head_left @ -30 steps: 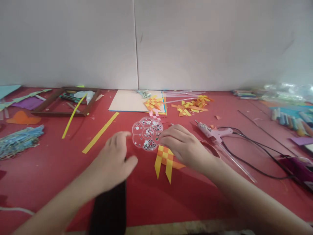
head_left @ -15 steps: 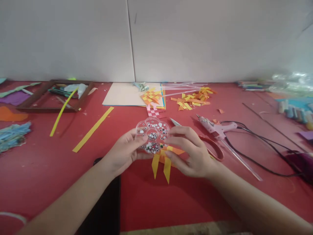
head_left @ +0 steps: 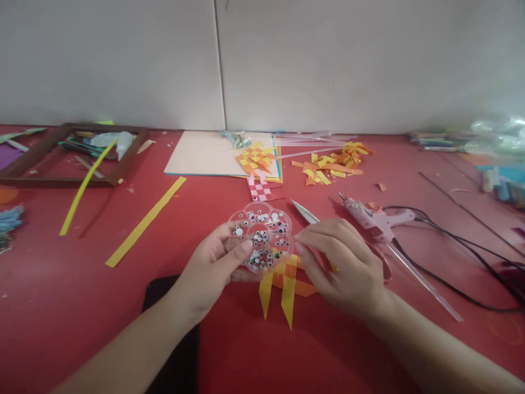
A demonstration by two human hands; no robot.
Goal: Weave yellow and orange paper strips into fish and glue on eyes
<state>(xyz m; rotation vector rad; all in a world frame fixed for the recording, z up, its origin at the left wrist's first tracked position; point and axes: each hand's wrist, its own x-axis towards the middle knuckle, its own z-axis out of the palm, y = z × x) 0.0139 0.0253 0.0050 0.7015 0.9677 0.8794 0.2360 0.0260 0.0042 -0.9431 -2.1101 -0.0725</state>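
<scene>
In my left hand (head_left: 213,265) is a clear, flower-shaped plastic case (head_left: 260,257) of googly eyes, with the thumb on top and the fingers behind. Several compartments hold eyes of different sizes. My right hand (head_left: 348,262) is closed at the case's right rim, thumb and index fingertips together; whether they grip the rim I cannot make out. Below the case lies a woven orange and yellow paper piece (head_left: 289,298) with pointed strips, partly hidden. Scissors (head_left: 305,212) lie under and behind my right hand, mostly covered.
A pink glue gun (head_left: 379,221) with its black cord lies at right. Behind are paper sheets (head_left: 205,153), a pink checkered woven piece (head_left: 259,190) and orange-yellow scraps (head_left: 332,167). Leftward are a yellow strip (head_left: 145,221) and a brown frame (head_left: 61,181). A black flat object (head_left: 180,339) lies under my left forearm.
The view has shifted slightly. My right fingers, apart over the case's right side before, are now drawn together at its rim. The case stays in my left hand, showing more fully.
</scene>
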